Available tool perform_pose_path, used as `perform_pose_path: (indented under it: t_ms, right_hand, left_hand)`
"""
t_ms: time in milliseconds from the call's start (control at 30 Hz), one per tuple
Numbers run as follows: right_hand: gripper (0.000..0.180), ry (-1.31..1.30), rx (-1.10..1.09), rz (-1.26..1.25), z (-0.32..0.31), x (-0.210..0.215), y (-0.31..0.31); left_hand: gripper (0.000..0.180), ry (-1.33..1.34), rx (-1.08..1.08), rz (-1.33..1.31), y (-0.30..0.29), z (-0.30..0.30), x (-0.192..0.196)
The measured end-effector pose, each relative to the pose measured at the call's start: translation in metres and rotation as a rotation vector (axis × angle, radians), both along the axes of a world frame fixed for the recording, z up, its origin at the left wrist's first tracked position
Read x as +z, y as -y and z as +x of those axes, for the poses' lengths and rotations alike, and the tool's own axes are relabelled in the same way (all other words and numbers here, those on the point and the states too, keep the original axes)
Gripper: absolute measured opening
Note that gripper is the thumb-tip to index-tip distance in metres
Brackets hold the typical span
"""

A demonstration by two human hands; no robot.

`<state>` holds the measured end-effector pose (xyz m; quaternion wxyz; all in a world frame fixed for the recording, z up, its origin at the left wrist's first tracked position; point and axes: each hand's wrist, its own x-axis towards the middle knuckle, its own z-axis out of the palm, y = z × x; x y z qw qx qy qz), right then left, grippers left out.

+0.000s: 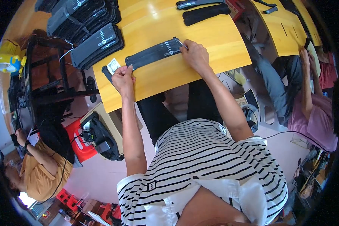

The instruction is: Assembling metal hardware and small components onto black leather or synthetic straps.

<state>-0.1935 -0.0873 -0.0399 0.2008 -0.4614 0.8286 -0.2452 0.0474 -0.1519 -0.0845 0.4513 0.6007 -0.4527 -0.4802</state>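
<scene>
The striped shirt [207, 158] fills the near view, its lower part cut off by the frame. Beyond it, the left hand [123, 80] is pinched narrow on the left end of a flat black strip [150, 53] with pale print, which lies slantwise across the yellow table [169, 81]. A white label [113, 65] and a second dark strip, partly covered, show beside that hand. The right hand [196, 55] is curled over a thin pale stick [182, 45] at the strip's right end; its palm is hidden, so whether it also grips the strip cannot be made out.

The near edge runs close below both hands, with yellow surface showing right of the right hand and between the strip and the far black pieces [206, 14]. Left, stacked black strips [98, 46] crowd the table's side, the farthest cut off above. At right, a co-worker in pink [313, 117] is partly lost in the dark rim.
</scene>
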Motion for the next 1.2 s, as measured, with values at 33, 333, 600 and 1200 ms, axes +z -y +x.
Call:
perform_pose_path:
  t_ms: [33,333,600,1200]
  right_hand:
    - [0.02,-0.004,-0.002,0.023,0.002,0.002,-0.001]
    - [0.02,-0.049,-0.004,0.032,0.0,0.004,-0.002]
    - [0.019,-0.061,0.0,0.002,0.0,-0.004,-0.002]
    - [0.022,-0.07,-0.017,0.033,0.004,0.005,-0.002]
  left_hand:
    - [0.014,0.003,0.009,-0.006,0.0,0.001,0.0]
    - [0.014,0.156,0.046,0.012,-0.004,-0.008,0.011]
    - [0.015,0.184,0.036,0.035,-0.007,-0.008,0.016]
    - [0.016,0.313,0.079,-0.028,-0.005,-0.013,0.016]
